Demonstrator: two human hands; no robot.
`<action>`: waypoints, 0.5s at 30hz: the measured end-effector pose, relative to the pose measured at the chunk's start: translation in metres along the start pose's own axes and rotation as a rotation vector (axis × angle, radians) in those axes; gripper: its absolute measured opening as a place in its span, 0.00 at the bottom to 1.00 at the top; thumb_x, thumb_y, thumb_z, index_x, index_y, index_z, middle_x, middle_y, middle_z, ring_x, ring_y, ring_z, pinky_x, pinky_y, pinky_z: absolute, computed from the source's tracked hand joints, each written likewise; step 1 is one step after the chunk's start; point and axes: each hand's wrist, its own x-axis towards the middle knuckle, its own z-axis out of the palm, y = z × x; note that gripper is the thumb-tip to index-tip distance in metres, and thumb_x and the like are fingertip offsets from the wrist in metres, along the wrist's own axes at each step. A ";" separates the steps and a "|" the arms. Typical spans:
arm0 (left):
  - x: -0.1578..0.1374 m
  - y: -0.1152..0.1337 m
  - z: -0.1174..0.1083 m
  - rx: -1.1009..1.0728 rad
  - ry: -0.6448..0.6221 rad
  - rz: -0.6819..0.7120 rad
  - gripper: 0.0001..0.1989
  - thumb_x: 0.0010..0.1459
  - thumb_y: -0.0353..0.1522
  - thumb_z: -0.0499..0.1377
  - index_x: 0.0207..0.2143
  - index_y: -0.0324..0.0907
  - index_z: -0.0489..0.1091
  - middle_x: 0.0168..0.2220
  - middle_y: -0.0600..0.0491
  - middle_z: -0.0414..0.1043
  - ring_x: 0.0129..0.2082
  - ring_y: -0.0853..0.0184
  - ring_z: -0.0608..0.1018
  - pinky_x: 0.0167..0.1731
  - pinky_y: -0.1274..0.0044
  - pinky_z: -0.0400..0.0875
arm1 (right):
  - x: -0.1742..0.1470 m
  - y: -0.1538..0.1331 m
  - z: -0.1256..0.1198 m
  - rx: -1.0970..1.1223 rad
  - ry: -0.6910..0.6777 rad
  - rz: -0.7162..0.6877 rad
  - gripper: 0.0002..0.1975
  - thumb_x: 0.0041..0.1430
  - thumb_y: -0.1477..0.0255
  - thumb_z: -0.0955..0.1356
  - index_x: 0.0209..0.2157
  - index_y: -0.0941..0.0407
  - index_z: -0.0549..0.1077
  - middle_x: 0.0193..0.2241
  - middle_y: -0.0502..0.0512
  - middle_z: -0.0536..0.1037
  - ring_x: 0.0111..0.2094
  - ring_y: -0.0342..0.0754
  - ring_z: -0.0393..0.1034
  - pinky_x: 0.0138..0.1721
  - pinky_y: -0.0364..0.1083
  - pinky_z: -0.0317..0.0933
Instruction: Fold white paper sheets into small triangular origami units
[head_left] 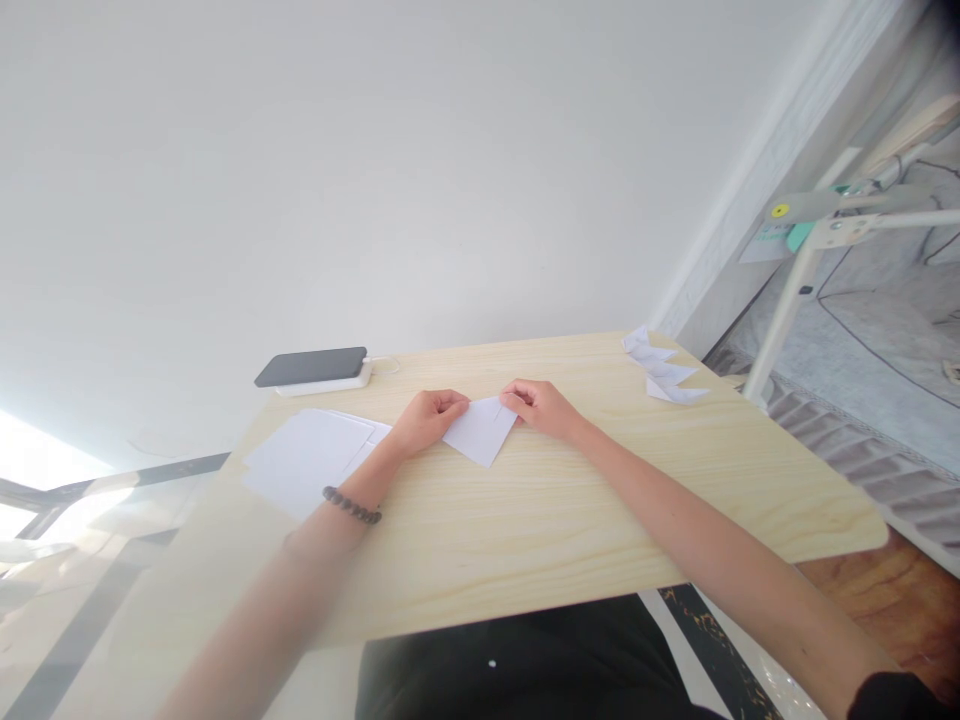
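Paper (482,435), white and pointed at its near end, is pinched at one far corner by the left hand (427,421) and at the other by the right hand (545,407), near the middle of a pale wooden counter (570,540). Loose white sheets (311,450) lie to the left, near a dark phone (311,366); folded paper pieces (667,372) rest at far right.

Smooth matt paper (480,434), wood-grained tabletop (525,530)
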 end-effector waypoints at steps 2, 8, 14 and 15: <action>0.000 0.001 0.000 0.015 -0.003 0.002 0.18 0.51 0.42 0.51 0.31 0.37 0.71 0.26 0.52 0.71 0.24 0.70 0.69 0.22 0.81 0.61 | 0.000 0.000 0.000 -0.044 0.004 -0.020 0.13 0.53 0.63 0.60 0.28 0.57 0.68 0.23 0.50 0.68 0.25 0.41 0.62 0.26 0.41 0.57; 0.001 -0.001 -0.001 0.023 -0.006 0.003 0.18 0.52 0.40 0.49 0.35 0.37 0.71 0.30 0.52 0.73 0.27 0.68 0.71 0.25 0.79 0.63 | 0.001 0.000 -0.001 0.003 -0.028 -0.009 0.13 0.55 0.64 0.58 0.28 0.58 0.67 0.22 0.49 0.66 0.23 0.40 0.60 0.25 0.40 0.56; 0.000 0.001 0.000 0.017 0.012 -0.018 0.18 0.52 0.40 0.49 0.33 0.38 0.71 0.28 0.52 0.72 0.26 0.69 0.71 0.24 0.80 0.62 | 0.001 0.001 -0.001 0.000 -0.011 -0.008 0.13 0.55 0.64 0.58 0.28 0.58 0.67 0.22 0.49 0.66 0.22 0.40 0.60 0.24 0.40 0.55; 0.000 0.002 0.000 0.016 0.017 -0.021 0.18 0.52 0.41 0.49 0.32 0.38 0.71 0.28 0.52 0.72 0.26 0.69 0.70 0.24 0.80 0.62 | 0.001 0.000 -0.001 -0.015 -0.008 -0.012 0.13 0.55 0.64 0.58 0.28 0.57 0.67 0.22 0.49 0.67 0.23 0.40 0.60 0.25 0.40 0.55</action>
